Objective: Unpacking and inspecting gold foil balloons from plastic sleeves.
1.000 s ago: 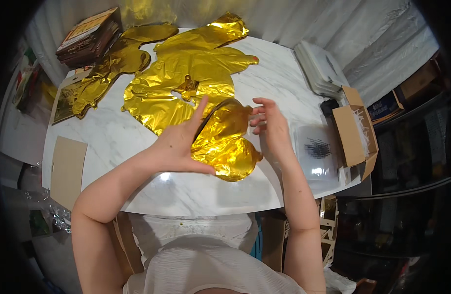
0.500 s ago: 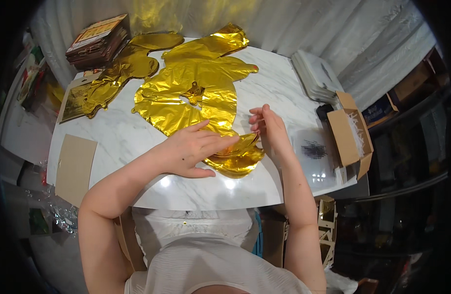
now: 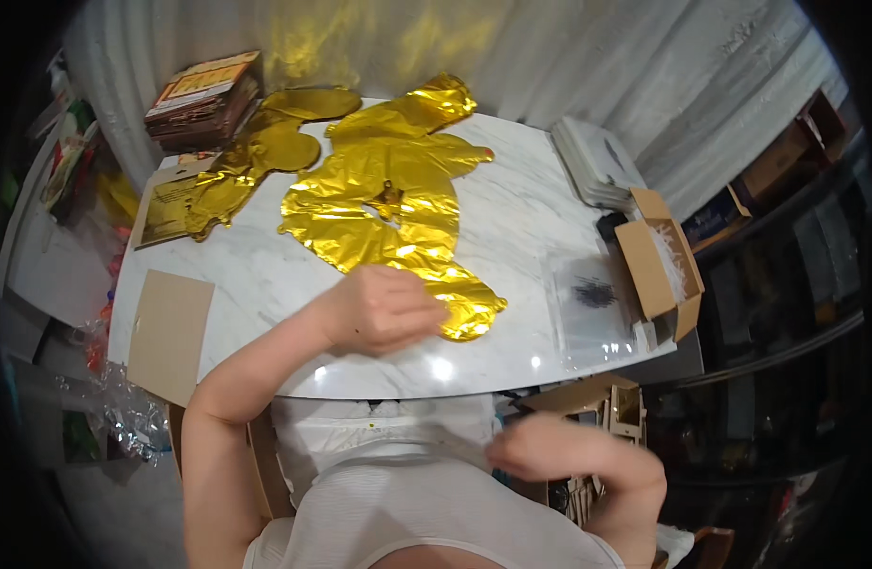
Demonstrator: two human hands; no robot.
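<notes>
A flat gold foil balloon [image 3: 360, 223] with lobes and a central opening lies crinkled across the middle of the white marble-patterned table. My left hand [image 3: 386, 308] is over the table beside the balloon's near lobe, knuckles up. Its fingers are curled closed, and the fingertips meet the lobe's left edge; whether they pinch the foil is hidden. Off the table's front edge, close to my body, my right hand [image 3: 535, 446] is smeared by motion. Its fingers cannot be made out.
More gold foil [image 3: 251, 156] lies at the back left, beside a stack of printed packets [image 3: 203, 100]. A beige card [image 3: 170, 332] sits front left. Right of the balloon are a clear bag with dark thin pieces [image 3: 592, 294], an open cardboard box [image 3: 649, 270] and white flat cases [image 3: 597, 161].
My right hand has left the balloon and moved down toward my body, past the table edge. My left hand's spread fingers have curled. The balloon's near lobe lies flatter.
</notes>
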